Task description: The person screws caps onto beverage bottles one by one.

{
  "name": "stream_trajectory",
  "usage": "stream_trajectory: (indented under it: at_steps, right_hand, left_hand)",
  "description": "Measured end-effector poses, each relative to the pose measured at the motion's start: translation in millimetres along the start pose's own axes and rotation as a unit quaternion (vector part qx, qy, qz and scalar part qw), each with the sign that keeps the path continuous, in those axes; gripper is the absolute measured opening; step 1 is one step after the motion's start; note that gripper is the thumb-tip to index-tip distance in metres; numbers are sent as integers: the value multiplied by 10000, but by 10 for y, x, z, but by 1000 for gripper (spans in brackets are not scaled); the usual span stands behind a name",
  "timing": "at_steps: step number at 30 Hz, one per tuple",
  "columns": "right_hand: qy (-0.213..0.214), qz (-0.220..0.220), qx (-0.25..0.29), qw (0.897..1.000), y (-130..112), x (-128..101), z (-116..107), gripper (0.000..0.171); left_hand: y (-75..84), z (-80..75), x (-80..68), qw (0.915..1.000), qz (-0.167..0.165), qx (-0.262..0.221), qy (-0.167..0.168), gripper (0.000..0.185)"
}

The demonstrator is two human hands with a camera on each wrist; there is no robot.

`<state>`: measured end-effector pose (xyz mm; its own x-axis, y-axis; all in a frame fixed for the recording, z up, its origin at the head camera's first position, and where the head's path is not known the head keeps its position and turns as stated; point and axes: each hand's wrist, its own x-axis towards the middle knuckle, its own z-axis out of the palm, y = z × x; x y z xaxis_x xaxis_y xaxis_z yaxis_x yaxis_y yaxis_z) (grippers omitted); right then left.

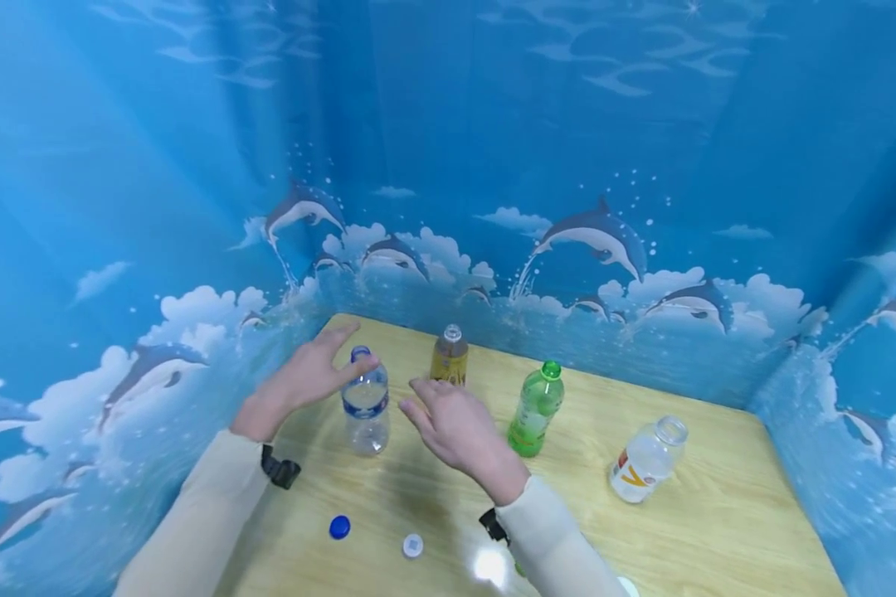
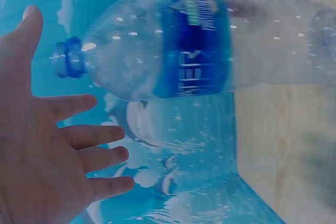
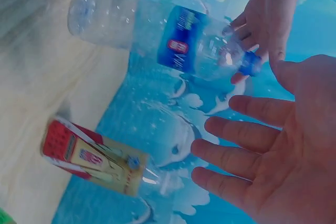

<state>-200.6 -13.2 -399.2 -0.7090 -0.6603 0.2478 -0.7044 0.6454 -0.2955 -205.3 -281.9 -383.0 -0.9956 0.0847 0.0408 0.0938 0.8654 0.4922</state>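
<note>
A clear plastic water bottle point(image 1: 367, 414) with a blue label and blue neck stands upright at the table's left. My left hand point(image 1: 308, 375) is spread beside its top, thumb and fingers apart; in the left wrist view the palm shows bare next to the blue neck point(image 2: 68, 59). My right hand point(image 1: 459, 427) hovers to the right of the same bottle with straight fingers and nothing in the palm. Behind that hand stands a bottle with a yellow and red label point(image 3: 94, 156), its lower part hidden in the head view.
A green bottle point(image 1: 538, 410) and a clear bottle with an orange-marked label point(image 1: 645, 464) stand uncapped to the right. A blue cap point(image 1: 339, 527) and a white cap point(image 1: 413, 546) lie in front; my right forearm partly covers more small pieces. Dolphin-print curtain point(image 1: 448, 166) surrounds the table.
</note>
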Motion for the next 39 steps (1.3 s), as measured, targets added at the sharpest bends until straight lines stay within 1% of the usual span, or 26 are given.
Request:
stream_trajectory:
  at_steps: [4, 10, 12, 16, 22, 25, 30, 34, 37, 39]
  right_hand:
    - [4, -3, -89, 10000, -2, 31, 133, 51]
    - [88, -144, -261, 9995, -43, 31, 301, 36]
    - [86, -168, -298, 9994, -78, 12, 359, 35]
    - [-13, -215, -459, 9987, -184, -32, 496, 37]
    - [-188, -558, -980, 9934, -372, -81, 782, 37]
    - [-259, -735, -1154, 9903, -445, -100, 928, 35]
    - [-584, -983, -1164, 9866, -505, -132, 1136, 35]
    - [-829, -1063, -1146, 9842, -548, -152, 1261, 37]
    - [-803, -1149, -1272, 9819, -584, -162, 1348, 36]
    - [-701, -1234, -1361, 9805, -599, -171, 1403, 32]
  left_hand:
    - [-59, 95, -3, 9995, -115, -245, -135, 101]
    - [-117, 198, -24, 9997, 140, -164, -139, 95]
    - [-135, 218, -34, 9995, 225, -178, -118, 89]
    - [-163, 232, -54, 9993, 219, -295, -120, 84]
    - [-174, 221, -70, 9991, 57, -375, -186, 92]
    - [-179, 225, -65, 9990, -5, -375, -245, 95]
    - [-170, 238, -52, 9987, -93, -303, -392, 99]
    - [-158, 240, -54, 9981, -182, -331, -479, 101]
    - [-162, 236, -68, 9975, -244, -437, -495, 102]
    - [-168, 235, -77, 9970, -277, -521, -493, 103]
